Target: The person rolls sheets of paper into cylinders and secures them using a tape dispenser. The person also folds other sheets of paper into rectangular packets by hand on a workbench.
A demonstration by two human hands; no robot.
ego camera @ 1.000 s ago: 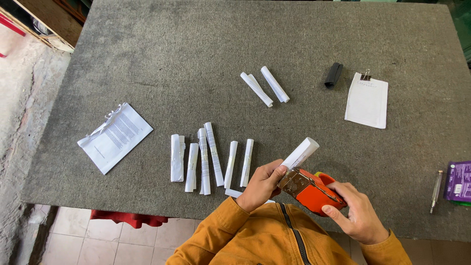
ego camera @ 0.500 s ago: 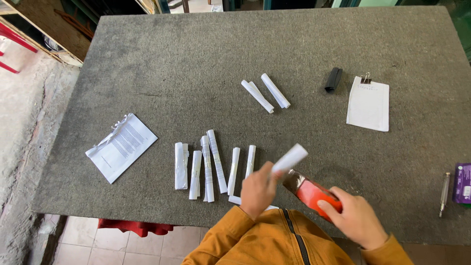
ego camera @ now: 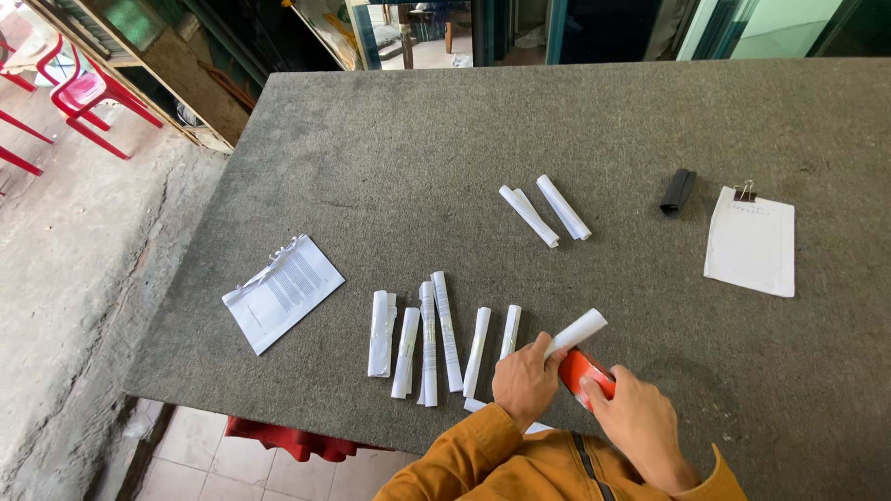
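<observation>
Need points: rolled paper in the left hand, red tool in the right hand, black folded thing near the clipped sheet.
rolled paper (ego camera: pixel 577 331), head view, middle of the white roll.
red tool (ego camera: pixel 581 368), head view, its red body showing between the hands.
black folded thing (ego camera: pixel 677 190), head view, its centre.

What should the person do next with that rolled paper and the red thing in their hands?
Probably squeeze the red stapler shut: the left hand holds the rolled paper with its lower end at the stapler, which the right hand grips.
</observation>
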